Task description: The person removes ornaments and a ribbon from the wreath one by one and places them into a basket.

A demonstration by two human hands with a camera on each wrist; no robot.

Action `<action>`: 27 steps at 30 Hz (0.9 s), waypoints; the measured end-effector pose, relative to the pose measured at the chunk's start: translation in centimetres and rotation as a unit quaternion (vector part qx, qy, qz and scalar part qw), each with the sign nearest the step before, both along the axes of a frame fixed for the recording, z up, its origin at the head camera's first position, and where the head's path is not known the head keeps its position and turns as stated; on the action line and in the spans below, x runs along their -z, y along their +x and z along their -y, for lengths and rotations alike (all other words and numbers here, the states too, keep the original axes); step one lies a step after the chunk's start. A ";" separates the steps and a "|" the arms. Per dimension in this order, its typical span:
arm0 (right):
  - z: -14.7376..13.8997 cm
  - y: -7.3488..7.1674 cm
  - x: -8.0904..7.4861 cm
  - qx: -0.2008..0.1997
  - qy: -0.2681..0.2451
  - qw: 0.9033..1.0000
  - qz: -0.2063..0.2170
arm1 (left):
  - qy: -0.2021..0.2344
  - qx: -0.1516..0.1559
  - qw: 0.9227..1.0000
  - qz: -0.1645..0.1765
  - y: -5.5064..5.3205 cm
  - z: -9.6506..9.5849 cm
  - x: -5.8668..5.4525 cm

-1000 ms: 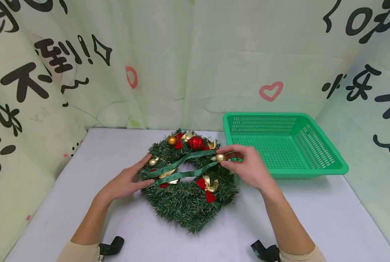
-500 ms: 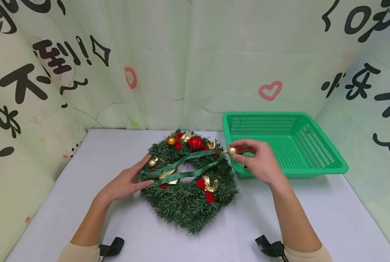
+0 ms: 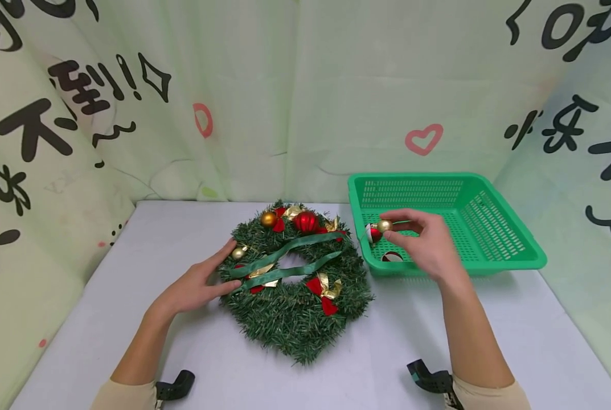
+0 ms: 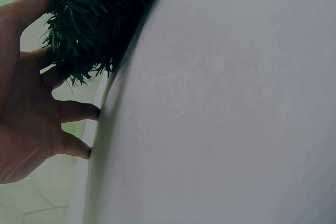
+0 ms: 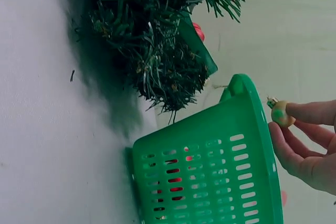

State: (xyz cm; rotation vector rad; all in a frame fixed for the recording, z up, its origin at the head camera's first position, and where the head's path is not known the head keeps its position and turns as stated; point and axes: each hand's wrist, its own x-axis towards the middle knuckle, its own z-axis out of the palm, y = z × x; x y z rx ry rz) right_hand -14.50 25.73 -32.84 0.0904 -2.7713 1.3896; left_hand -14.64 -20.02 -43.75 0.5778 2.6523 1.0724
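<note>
A green Christmas wreath [image 3: 295, 319] lies on the table. On it are red-and-gold bows, a red ball [image 3: 306, 222], gold balls and two dark green ribbon strips [image 3: 285, 276]. My left hand [image 3: 200, 285] rests on its left side with fingers spread; in the left wrist view, two fingertips touch the white surface below the wreath [image 4: 100, 24]. Over the near left part of the green basket [image 3: 489, 265], my right hand [image 3: 433, 245] pinches a small gold ball ornament [image 3: 384, 226] between thumb and fingers. The right wrist view shows this ball [image 5: 281, 115] above the basket's rim, its metal cap pointing outward.
Inside the basket's left end are a small red-and-white ornament [image 3: 373, 233] and a round piece [image 3: 392, 257]. The basket stands right of the wreath on a white-covered table [image 3: 336, 381]. A printed curtain [image 3: 295, 114] encloses the back and sides.
My right hand has carried the gold ball ornament from the wreath's right side rightward over the basket. The ribbon ends lie loose on the wreath. My left hand stays in place.
</note>
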 end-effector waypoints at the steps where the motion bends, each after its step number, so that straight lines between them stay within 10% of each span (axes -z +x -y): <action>1: -0.2 0.0 0.0 0.003 0.002 1.000 -0.001 | 0.000 0.000 1.000 0.000 0.0 0.0 0.0; 27: -2.6 -1.0 1.1 0.047 0.043 0.998 -0.003 | -0.002 0.001 1.000 0.001 -0.1 0.0 0.1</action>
